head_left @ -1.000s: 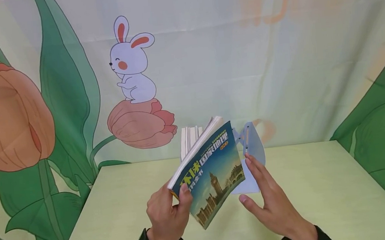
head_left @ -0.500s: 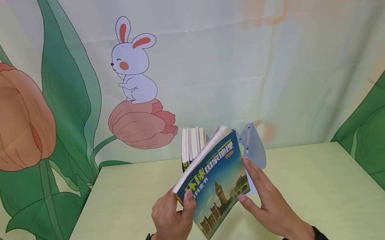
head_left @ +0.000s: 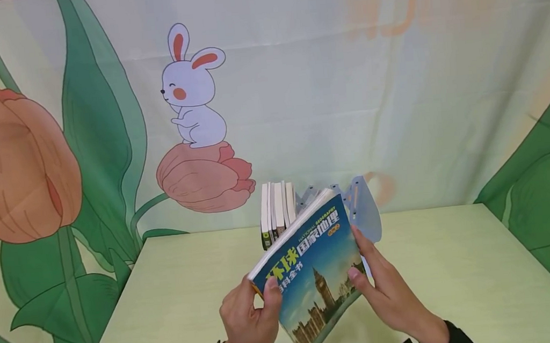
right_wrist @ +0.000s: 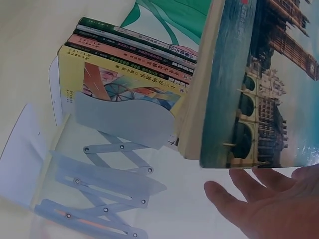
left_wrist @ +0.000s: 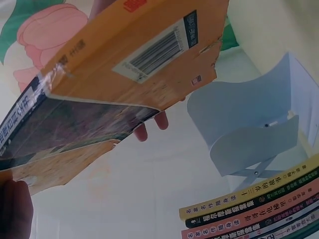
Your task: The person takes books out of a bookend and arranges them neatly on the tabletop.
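Observation:
A paperback book (head_left: 319,275) with a blue cover, a clock tower on it and Chinese lettering is held tilted above the table. My left hand (head_left: 249,319) grips its lower left corner, thumb on the front cover. My right hand (head_left: 400,296) is at its right edge, thumb over the cover and fingers at or behind the edge. The orange back cover with a barcode (left_wrist: 152,54) faces the left wrist camera. Behind the held book stands a light-blue extendable bookend (right_wrist: 124,122) with crossed hinged bars. Several books (head_left: 278,206) stand upright at its left end.
The pale yellow-green table (head_left: 183,297) reaches back to a fabric backdrop (head_left: 307,93) printed with a rabbit and tulips. In the right wrist view, a yellow book (right_wrist: 75,79) is the nearest of the row. Bookend plates (head_left: 365,207) rise to the right of the row.
The held book has come down and slightly to the right, uncovering more of the upright row. My right hand has closed in on its right edge, its thumb now over the cover.

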Tool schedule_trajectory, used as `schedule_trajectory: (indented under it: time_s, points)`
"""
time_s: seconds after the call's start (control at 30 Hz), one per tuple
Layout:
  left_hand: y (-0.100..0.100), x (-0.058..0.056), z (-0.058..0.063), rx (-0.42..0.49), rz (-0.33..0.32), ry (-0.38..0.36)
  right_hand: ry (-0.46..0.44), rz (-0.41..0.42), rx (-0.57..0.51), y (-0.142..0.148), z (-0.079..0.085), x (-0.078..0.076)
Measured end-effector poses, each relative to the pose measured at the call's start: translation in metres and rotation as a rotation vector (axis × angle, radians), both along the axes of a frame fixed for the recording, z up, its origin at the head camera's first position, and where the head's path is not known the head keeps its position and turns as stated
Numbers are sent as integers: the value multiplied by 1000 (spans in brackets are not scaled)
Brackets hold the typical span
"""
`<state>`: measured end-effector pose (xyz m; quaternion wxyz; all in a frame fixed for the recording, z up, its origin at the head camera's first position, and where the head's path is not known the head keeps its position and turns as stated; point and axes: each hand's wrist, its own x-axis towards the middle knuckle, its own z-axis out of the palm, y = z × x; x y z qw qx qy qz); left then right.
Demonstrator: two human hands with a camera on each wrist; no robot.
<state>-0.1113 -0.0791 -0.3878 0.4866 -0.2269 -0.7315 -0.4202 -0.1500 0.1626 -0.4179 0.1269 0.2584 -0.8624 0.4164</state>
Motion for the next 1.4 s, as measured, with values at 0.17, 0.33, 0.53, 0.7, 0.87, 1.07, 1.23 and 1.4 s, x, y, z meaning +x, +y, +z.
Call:
schedule_trajectory:
  time_s: [0.17,0.33,0.53,0.7,0.87,1.07,1.23,1.4]
  points:
    - [2,2,-2,4,-8,-17,-52,38,-35,2,-2,-3]
    - [5,7,-2,51,-33,-97,-107,94,-66,5,-4,-5]
    - [8,11,-2,109,-71,-178,-163,109,-90,6,-8,-5]
    - [8,11,-2,126,-78,-188,-177,80,-80,5,-10,-3]
    - [8,9,-4,182,-95,-276,-184,105,-124,4,-9,-1]
    - [7,6,-5,283,-122,-415,-219,144,-205,3,-8,1]
    - [6,3,-6,308,-143,-438,-227,86,-211,2,-8,4]
    - [4,-1,-8,322,-178,-434,-196,28,-208,1,-9,5]
